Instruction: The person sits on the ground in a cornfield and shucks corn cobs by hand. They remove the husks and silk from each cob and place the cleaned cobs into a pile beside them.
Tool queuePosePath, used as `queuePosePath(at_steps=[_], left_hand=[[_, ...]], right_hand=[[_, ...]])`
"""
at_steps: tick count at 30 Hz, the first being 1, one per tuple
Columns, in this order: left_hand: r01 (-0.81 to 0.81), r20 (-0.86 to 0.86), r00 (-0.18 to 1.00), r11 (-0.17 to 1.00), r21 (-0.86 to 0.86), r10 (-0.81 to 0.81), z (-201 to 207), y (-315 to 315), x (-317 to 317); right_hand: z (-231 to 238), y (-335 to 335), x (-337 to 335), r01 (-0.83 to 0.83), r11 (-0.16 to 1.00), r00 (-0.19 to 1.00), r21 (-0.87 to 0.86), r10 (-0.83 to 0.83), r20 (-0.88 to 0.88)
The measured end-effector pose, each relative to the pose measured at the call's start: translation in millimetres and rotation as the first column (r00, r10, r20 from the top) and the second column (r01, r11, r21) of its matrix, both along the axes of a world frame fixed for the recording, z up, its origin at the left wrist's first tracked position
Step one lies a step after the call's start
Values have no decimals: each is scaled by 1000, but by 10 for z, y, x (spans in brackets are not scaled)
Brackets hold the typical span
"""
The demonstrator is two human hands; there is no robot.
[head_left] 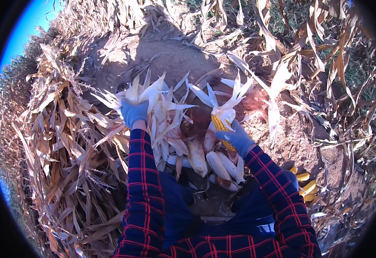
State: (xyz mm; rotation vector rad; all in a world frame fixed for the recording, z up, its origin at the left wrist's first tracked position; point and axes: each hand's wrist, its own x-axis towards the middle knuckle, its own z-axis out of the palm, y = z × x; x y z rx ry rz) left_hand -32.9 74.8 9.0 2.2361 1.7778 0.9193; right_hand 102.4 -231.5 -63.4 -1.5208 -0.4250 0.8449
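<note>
A glossy, bumpy surface is shown by the cob (221,125); a dry, papery one by the husks (154,91). Matt cloth is seen in the gloves (238,139) and sleeves (143,185), rough grain in the soil (293,129).

Shaded soil (171,56) is leaving room beyond the left hand (134,113), while pale husks (165,115) are crowding the gap between it and the right hand (238,139), dry stalks (70,172) are walling off the far left, and husk-covered ears (217,165) are blocking the near middle.
</note>
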Motion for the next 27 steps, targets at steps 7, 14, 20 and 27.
queuePosePath(at_steps=[7,14,20,27], left_hand=[[160,489,869,979,-127,-79,-396,456,-3],[169,52,986,946,-276,-161,-117,144,-81],[404,641,767,756,-514,26,-595,667,-179],[425,651,738,624,-656,181,-102,224,13]], right_hand=[[136,41,-66,-39,994,997,99,32,66],[123,-39,-31,-64,997,994,32,60,95],[71,53,-75,-90,994,985,60,80,152],[22,20,-33,-93,993,974,69,76,211]])
